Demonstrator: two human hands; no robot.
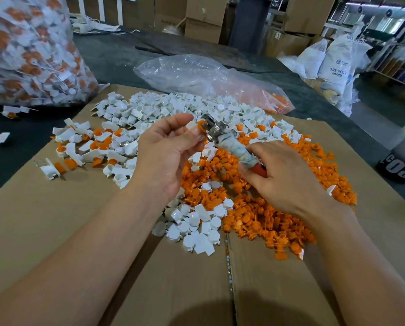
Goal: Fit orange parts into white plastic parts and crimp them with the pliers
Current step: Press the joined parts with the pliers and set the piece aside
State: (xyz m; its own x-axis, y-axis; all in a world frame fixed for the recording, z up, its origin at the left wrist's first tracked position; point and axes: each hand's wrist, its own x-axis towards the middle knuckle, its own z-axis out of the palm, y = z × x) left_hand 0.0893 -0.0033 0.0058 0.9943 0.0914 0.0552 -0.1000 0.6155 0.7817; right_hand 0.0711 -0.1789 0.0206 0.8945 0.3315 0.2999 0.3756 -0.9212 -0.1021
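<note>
My left hand (166, 151) pinches a white-and-orange part (199, 127) right at the pliers (222, 137), which my right hand (283, 177) grips by the handles. Underneath it's flattened cardboard (55, 231) on a dark table (107, 60), covered in white parts (173, 107) and orange parts (290, 208). Boxes (203, 17) and sacks (333, 64) behind.

"ABS RESIN" on white sack (332, 67), far right

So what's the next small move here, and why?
Probably squeeze the pliers with the right hand: the left hand pinches an orange-and-white part at the tool's metal head, so crimping seems due.
</note>
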